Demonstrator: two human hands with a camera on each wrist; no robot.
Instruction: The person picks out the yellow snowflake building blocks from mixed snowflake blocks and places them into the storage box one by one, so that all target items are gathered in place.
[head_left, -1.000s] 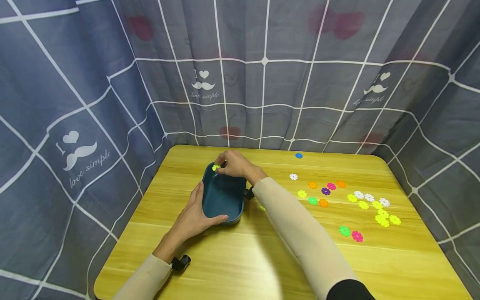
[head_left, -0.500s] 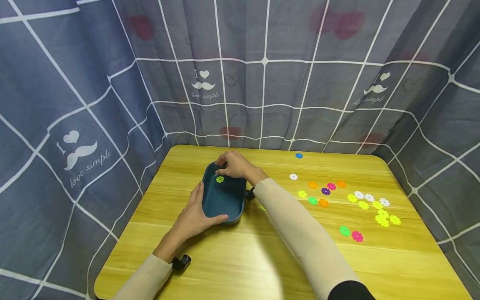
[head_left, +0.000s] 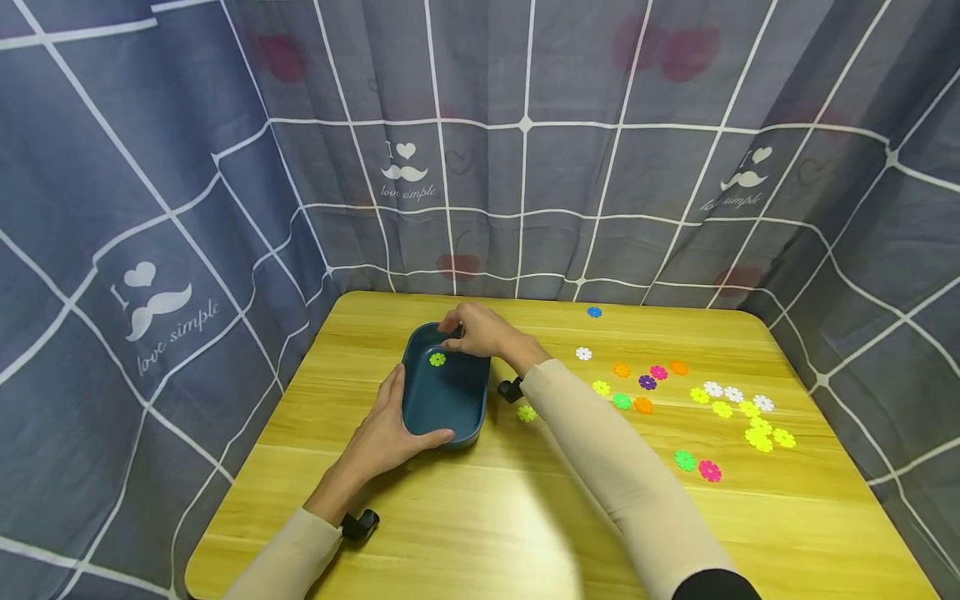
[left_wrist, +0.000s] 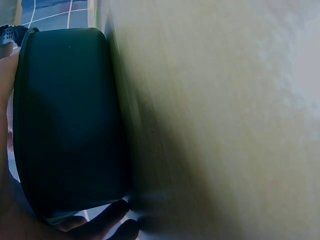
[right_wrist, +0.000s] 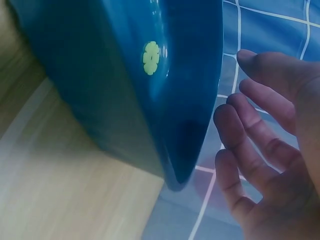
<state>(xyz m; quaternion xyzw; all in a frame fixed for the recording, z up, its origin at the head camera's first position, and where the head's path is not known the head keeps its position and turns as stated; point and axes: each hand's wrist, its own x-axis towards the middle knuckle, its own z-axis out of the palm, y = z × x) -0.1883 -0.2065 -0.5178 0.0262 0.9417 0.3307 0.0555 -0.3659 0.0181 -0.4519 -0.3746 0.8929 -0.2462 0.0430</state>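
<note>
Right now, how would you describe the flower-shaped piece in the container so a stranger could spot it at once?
On the wooden table stands a dark blue-green container, with the left hand against its side. Inside it, toward the far end, lies a small yellow-green flower-shaped piece. Similar pieces lie on the table to the right; this one alone shows inside the container.

Curtained booth, checked curtains [head_left: 573, 171], wood-grain table [head_left: 465, 533]
</note>
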